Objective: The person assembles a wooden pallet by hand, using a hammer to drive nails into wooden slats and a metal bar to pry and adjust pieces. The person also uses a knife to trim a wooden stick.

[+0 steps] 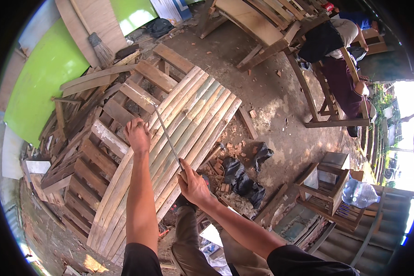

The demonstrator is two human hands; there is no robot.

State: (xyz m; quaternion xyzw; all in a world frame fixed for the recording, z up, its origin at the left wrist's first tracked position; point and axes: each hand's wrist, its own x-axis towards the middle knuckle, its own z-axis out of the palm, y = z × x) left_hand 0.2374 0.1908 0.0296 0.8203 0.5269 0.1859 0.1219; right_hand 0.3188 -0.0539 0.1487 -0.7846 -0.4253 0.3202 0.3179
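Observation:
A row of long pale wooden slats [188, 115] lies side by side, slanting across a stack of rough timber. My right hand [194, 184] is closed round the near end of a long, thin, dark metal bar [169, 141]. The bar crosses over the slats, and its far tip reaches the outermost slat's left edge. Whether it is a pry bar or a blade seen edge-on, I cannot tell. At that same left edge, my left hand [138, 134] has its fingers curled down against the wood, a little nearer me than the tip. Its fingertips are partly hidden.
Darker timber frames [89, 170] are piled left of the slats. A broom [99, 48] leans on a board behind. Black plastic bags [244, 177] and brick bits lie at right, near a small wooden stand [322, 184] and water bottle [359, 193]. Another person [342, 78] sits far right.

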